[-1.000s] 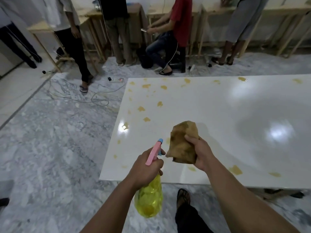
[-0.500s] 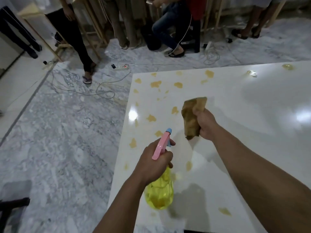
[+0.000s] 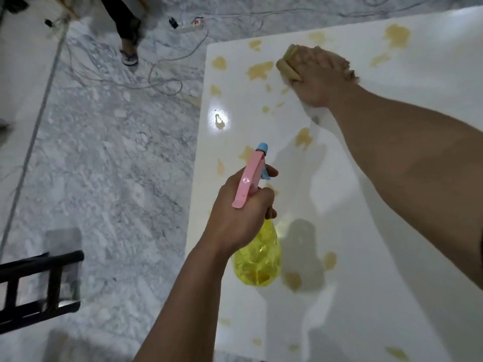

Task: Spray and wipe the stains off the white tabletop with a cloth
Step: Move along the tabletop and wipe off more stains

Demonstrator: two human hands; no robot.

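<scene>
Many yellowish stains (image 3: 258, 70) scattered over glossy white table (image 3: 366, 231), grey marble floor (image 3: 109, 158) alongside, with cables, power strip (image 3: 189, 26), dark chair frame (image 3: 39, 288), a bystander's sandalled foot (image 3: 128, 54). Left hand (image 3: 240, 210) curled round neck of yellow spray bottle (image 3: 257, 259), held above near edge. Right hand (image 3: 317, 77) clutching brown cloth (image 3: 287, 65) against tabletop far left. Cloth largely hidden, blurred.
</scene>
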